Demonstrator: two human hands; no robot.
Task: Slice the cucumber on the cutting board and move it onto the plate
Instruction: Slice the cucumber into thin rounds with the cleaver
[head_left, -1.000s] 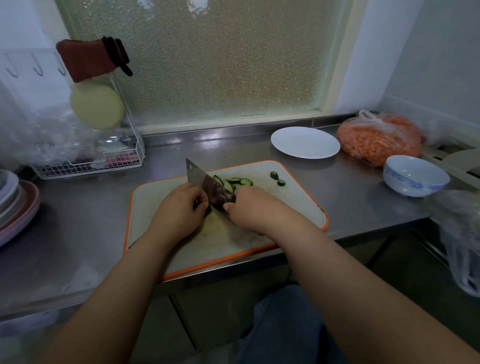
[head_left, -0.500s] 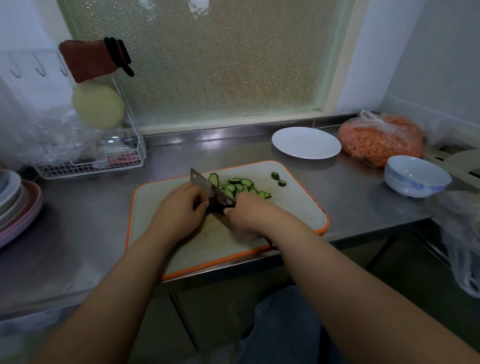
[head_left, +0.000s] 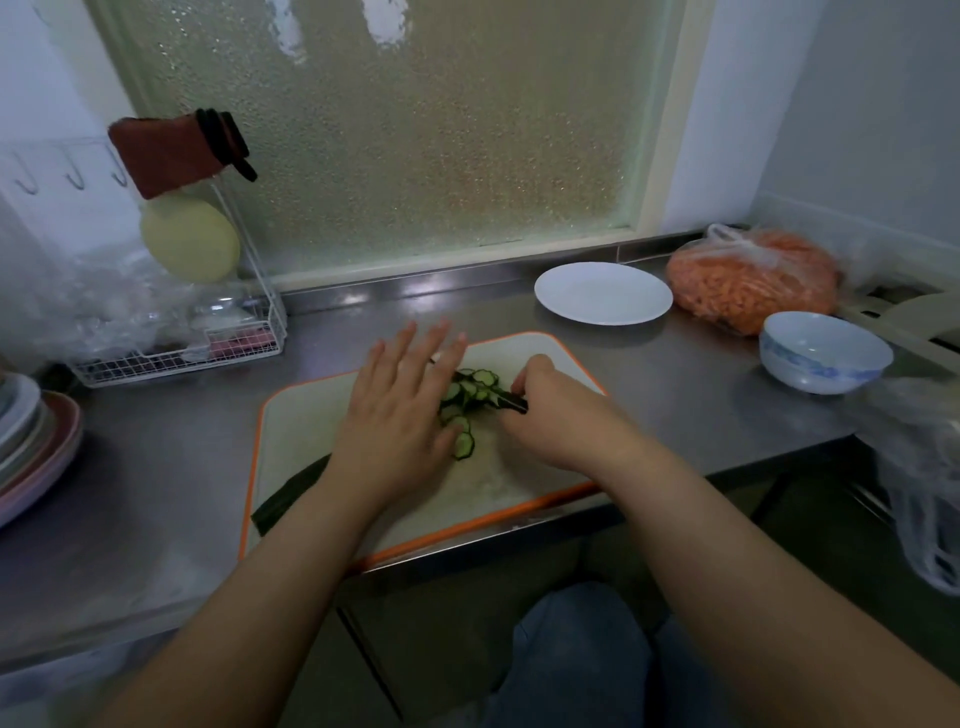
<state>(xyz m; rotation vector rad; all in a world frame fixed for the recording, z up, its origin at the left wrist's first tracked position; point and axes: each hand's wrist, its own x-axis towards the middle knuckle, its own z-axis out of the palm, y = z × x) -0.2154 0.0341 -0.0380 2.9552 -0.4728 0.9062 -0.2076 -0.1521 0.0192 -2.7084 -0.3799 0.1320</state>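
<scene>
Several thin cucumber slices (head_left: 467, 400) lie heaped in the middle of the white cutting board (head_left: 301, 421) with the orange rim. My left hand (head_left: 397, 415) is flat with straight fingers, pressed against the left side of the heap. My right hand (head_left: 563, 418) grips the black handle of the knife (head_left: 511, 402) on the heap's right side; the blade is mostly hidden under the slices and my left hand. A dark elongated piece (head_left: 291, 493) lies at the board's front left, partly under my left forearm. The white plate (head_left: 602, 293) stands bare behind the board to the right.
An orange-filled plastic bag (head_left: 753, 280) and a white-and-blue bowl (head_left: 823, 351) sit right of the plate. A wire rack (head_left: 182, 353) stands at the back left, stacked plates (head_left: 31, 441) at the far left. More plastic bags (head_left: 924, 483) hang at the right edge.
The cutting has stopped. My left hand has opened flat and moved up beside the slices. The knife has gone from upright to low against the gathered slices.
</scene>
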